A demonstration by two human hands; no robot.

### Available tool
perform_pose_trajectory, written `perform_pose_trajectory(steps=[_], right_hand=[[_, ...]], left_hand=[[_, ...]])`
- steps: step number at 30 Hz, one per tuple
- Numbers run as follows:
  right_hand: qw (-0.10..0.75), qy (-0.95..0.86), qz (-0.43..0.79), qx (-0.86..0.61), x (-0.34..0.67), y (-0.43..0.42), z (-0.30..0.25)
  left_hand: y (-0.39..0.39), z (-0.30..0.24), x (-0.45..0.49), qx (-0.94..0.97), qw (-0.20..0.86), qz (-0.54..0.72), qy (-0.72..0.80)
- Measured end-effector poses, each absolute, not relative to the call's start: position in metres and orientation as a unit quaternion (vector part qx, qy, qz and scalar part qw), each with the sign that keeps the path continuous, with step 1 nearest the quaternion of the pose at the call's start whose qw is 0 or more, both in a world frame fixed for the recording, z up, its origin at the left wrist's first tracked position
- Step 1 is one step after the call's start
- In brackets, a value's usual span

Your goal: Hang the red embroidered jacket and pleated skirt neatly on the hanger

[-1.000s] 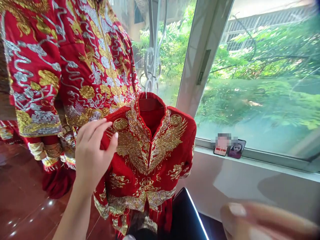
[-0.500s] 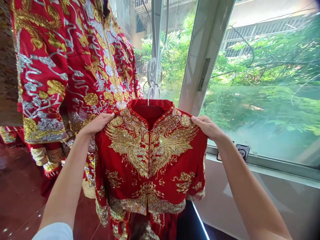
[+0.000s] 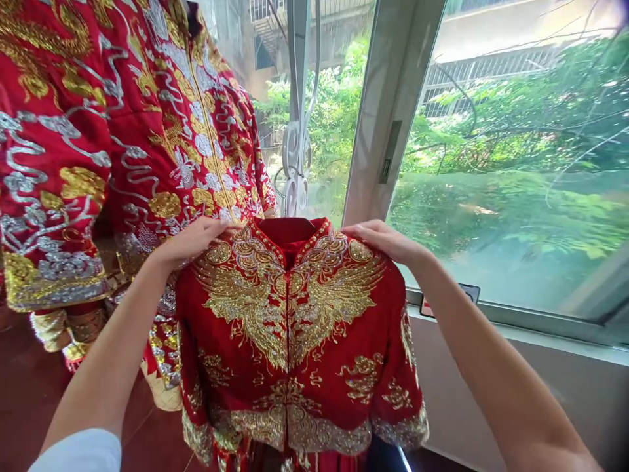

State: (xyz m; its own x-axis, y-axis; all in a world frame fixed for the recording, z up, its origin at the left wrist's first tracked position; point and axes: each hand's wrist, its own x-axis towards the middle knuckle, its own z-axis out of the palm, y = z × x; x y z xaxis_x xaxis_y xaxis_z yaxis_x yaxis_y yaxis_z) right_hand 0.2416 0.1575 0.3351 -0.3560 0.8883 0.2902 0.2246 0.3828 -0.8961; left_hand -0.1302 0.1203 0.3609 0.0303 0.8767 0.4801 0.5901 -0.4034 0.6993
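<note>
Whitish sleeve [image 3: 81,452] nearest us, lower left, on our left arm. Both bare forearms reach forward to a red jacket [image 3: 314,367] with gold embroidery, upright at centre, front facing us, wing-shaped motif across the chest. Our left hand [image 3: 201,237] lies over the shoulder on our left, our right hand [image 3: 386,239] over the other, hands set wide on either side of the stand-up collar. Fingers look flat on the cloth; thumbs hidden, so we can't tell if either one grips. Past it on our left: larger red garment [image 3: 137,118] in gold and silver embroidery. To our right, a phone-like object [image 3: 470,292] on the window sill [image 3: 531,337], partly behind our arm. Beyond the glass: green foliage [image 3: 491,216], then a building [image 3: 531,39].
</note>
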Motion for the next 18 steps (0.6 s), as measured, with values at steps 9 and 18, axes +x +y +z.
perform_pose_trajectory(steps=[9, 18], right_hand=[[0.457, -0.761, 0.332, -0.319, 0.194, 0.137, 0.358], [0.319, -0.762, 0.419, -0.377, 0.225, 0.136, 0.351]], left_hand=[[0.115, 0.372, -0.085, 0.72, 0.118, 0.524, 0.439], [0.107, 0.356, -0.121, 0.713, 0.135, 0.399, 0.561]])
